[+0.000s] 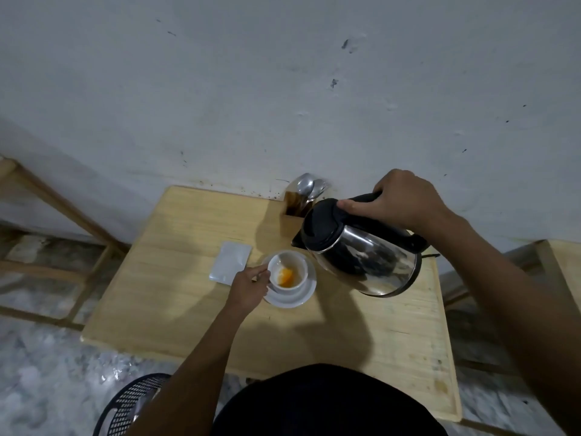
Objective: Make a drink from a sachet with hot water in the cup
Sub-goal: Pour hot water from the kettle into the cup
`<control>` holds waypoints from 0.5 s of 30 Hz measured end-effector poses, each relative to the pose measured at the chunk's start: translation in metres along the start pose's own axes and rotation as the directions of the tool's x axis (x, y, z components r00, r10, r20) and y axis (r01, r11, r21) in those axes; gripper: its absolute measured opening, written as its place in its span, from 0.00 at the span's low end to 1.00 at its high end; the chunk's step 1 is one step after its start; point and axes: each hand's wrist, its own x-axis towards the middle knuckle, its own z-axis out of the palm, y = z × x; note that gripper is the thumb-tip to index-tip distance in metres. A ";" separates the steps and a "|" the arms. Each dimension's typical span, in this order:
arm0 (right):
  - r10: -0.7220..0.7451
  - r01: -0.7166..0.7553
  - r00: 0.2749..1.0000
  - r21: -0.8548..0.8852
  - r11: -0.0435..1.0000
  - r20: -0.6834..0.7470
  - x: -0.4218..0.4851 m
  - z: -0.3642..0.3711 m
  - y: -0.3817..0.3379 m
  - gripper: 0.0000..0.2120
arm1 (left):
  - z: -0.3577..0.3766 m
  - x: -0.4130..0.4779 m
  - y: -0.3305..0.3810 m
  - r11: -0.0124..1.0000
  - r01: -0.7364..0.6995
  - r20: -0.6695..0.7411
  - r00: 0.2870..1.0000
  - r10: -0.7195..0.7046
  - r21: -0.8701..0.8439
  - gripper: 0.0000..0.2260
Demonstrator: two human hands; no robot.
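- One white cup (287,272) stands on one white saucer (301,297) near the middle of the wooden bench (176,297); all places below are given from this cup.
- Inside the cup lies a patch of orange powder or liquid (286,275) against the near wall; which of the two it is cannot be told.
- One silver sachet (231,262) lies flat on the bench just left of the cup, beside the saucer rim.
- One steel electric kettle (361,247) with a black lid is held in the air to the right of the cup, tilted with its spout (297,242) pointing down toward the cup's far right rim. No stream of water can be made out.
- The right hand (399,202) is closed around the kettle's black handle, above and to the right of the cup, thumb lying forward on the lid; the forearm runs back to the lower right.
- The left hand (250,286) rests at the cup's left side, fingers curled and touching the cup's wall; the handle itself is hidden, so whether it is pinched cannot be told. The arm stretches straight up from below.
- One wooden cutlery holder (290,218) stands behind the cup against the wall, with several metal spoons (306,185) in it; their exact number cannot be told.
- One black mesh chair (132,404) shows well in front and left of the cup.
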 end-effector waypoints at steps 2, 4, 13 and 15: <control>-0.004 0.006 0.999 -0.055 0.998 0.040 0.004 0.001 -0.008 0.36 | -0.001 0.002 -0.002 1.000 -0.006 0.008 1.000 0.006 0.008 0.14; 0.005 0.003 0.996 -0.089 0.996 0.085 0.008 0.002 -0.014 0.36 | -0.001 0.004 -0.005 1.000 -0.018 0.014 1.000 0.017 0.015 0.15; -0.011 0.061 0.981 -0.256 0.965 0.195 0.020 0.011 -0.037 0.35 | -0.002 0.008 -0.009 1.000 -0.021 0.026 0.999 0.021 0.018 0.15; -0.026 0.085 0.977 -0.280 0.956 0.209 0.020 0.011 -0.041 0.34 | -0.001 0.008 -0.009 1.000 -0.018 0.024 1.000 0.017 0.022 0.15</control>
